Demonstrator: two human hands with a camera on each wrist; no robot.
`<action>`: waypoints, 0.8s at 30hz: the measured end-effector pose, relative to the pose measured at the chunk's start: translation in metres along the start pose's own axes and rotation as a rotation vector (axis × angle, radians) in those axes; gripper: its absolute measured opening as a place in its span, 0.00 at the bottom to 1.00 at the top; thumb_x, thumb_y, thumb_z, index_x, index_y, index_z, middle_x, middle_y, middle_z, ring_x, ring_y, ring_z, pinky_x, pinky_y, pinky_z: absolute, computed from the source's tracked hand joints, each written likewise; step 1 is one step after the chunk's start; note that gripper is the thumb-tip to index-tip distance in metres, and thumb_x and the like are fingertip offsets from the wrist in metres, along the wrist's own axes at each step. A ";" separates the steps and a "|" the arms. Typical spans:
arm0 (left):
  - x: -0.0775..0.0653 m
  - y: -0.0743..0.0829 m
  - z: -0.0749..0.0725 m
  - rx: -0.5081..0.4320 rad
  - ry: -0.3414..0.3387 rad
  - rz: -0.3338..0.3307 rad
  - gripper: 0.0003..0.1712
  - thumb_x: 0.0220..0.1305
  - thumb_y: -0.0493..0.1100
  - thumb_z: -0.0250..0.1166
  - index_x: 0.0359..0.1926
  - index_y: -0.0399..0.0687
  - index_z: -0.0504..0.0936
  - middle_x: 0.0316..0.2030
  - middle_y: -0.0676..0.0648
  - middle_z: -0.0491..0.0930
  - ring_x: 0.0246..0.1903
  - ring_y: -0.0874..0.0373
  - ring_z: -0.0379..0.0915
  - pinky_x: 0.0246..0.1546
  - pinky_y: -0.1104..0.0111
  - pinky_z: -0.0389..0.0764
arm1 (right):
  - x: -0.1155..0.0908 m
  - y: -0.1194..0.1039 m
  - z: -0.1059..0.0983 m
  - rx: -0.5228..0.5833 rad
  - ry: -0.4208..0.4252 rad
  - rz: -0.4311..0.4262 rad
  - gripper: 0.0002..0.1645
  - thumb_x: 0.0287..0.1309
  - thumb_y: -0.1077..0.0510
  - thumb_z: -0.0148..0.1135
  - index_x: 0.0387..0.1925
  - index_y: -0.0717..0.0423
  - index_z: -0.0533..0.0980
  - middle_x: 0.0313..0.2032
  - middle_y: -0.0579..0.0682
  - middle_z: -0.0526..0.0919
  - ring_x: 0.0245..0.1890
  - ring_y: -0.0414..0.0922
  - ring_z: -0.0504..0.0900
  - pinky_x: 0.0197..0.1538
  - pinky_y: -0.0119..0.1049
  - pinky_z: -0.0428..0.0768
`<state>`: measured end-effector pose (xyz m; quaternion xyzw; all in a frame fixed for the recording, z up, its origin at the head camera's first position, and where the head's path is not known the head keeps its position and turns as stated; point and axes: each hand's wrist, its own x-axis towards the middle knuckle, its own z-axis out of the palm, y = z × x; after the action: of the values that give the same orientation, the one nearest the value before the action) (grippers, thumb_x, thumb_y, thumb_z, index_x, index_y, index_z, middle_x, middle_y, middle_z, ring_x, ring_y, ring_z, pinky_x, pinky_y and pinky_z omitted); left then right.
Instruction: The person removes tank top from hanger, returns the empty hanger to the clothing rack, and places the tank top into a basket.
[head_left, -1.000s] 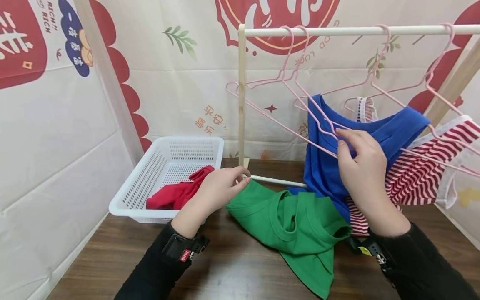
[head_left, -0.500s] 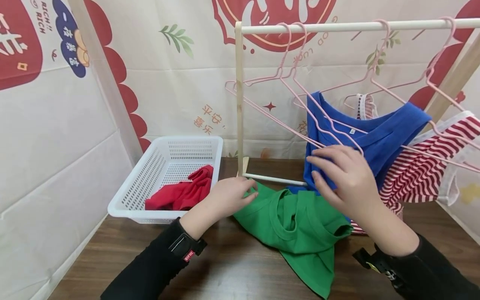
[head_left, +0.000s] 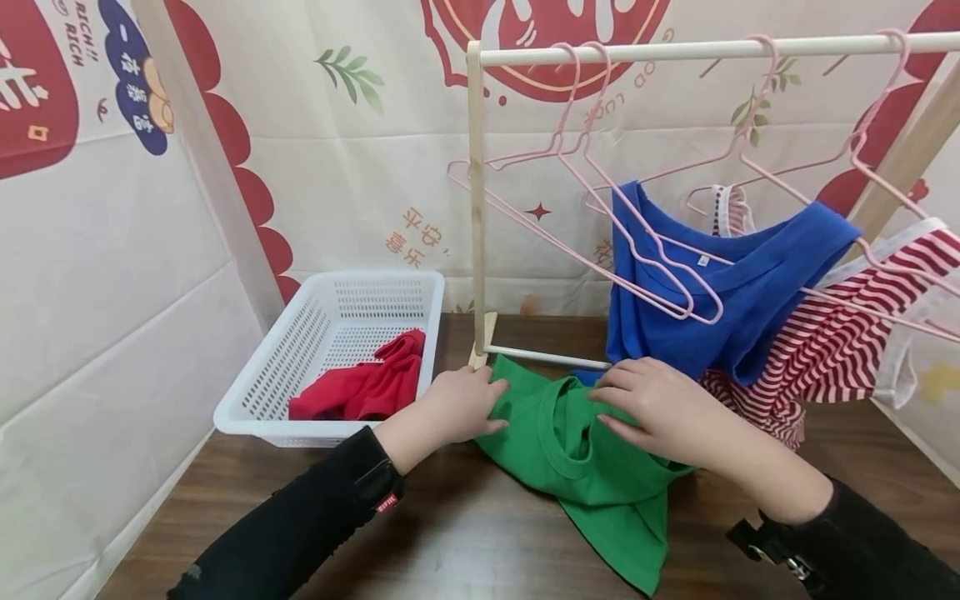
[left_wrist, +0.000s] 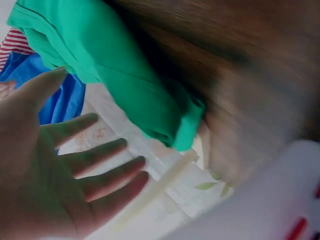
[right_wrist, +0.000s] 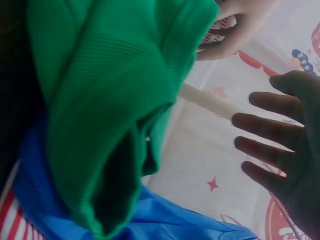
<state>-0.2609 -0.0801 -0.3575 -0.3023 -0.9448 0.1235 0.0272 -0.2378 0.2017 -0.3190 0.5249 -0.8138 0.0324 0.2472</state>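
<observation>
Green garment (head_left: pixel 600 487): lies in folds on the tabletop (head_left: pixel 465 533), just right of the basket (head_left: pixel 315 429); if you lift it by one edge, its rumpled layers could twist.
Blue garment (head_left: pixel 750 304): hangs well right of the basket, some blue cloth lying behind the green garment; a pinch that catches both could drag the blue one askew.
Bare hangers (head_left: pixel 559 152): two, above and to the right of the basket; raise your right hand carelessly and you could knock their lower bars.
Basket's near right corner: your left wrist is just beside it, so an outward swing could nudge the basket.
Left hand (head_left: pixel 457 408): fingers wide apart, gripping nothing, just right of the basket by the green garment's end; you cannot tell whether it touches cloth.
Right hand (head_left: pixel 660 408): fingers loosely spread, holding nothing, farther right of the basket, over the green garment; contact is unclear.
</observation>
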 end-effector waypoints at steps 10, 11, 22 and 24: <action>0.008 0.013 0.011 -0.069 -0.154 -0.092 0.41 0.60 0.66 0.64 0.69 0.52 0.67 0.59 0.40 0.71 0.48 0.47 0.77 0.37 0.57 0.83 | -0.008 -0.002 0.010 0.006 -0.151 0.081 0.15 0.53 0.53 0.72 0.42 0.54 0.84 0.35 0.45 0.82 0.36 0.44 0.80 0.40 0.44 0.79; 0.008 0.014 0.012 -0.083 -0.153 -0.096 0.41 0.60 0.64 0.65 0.69 0.52 0.67 0.59 0.40 0.71 0.48 0.47 0.77 0.36 0.58 0.83 | -0.009 -0.002 0.011 0.010 -0.161 0.086 0.15 0.53 0.53 0.71 0.42 0.53 0.84 0.35 0.44 0.82 0.36 0.44 0.80 0.40 0.44 0.79; 0.009 0.022 0.015 -0.122 -0.142 -0.042 0.23 0.66 0.47 0.63 0.60 0.45 0.76 0.34 0.49 0.82 0.29 0.58 0.77 0.25 0.61 0.80 | -0.013 -0.004 0.011 0.036 -0.232 0.131 0.15 0.56 0.52 0.69 0.44 0.53 0.83 0.37 0.44 0.82 0.38 0.44 0.81 0.41 0.45 0.79; 0.009 0.022 0.015 -0.112 -0.132 -0.033 0.10 0.67 0.44 0.61 0.46 0.47 0.82 0.29 0.51 0.80 0.25 0.60 0.74 0.23 0.60 0.79 | -0.013 -0.004 0.010 0.038 -0.240 0.136 0.15 0.57 0.52 0.69 0.44 0.53 0.83 0.37 0.44 0.82 0.38 0.44 0.81 0.42 0.45 0.79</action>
<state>-0.2576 -0.0608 -0.3774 -0.2790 -0.9548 0.0894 -0.0500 -0.2335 0.2078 -0.3348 0.4731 -0.8706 0.0016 0.1351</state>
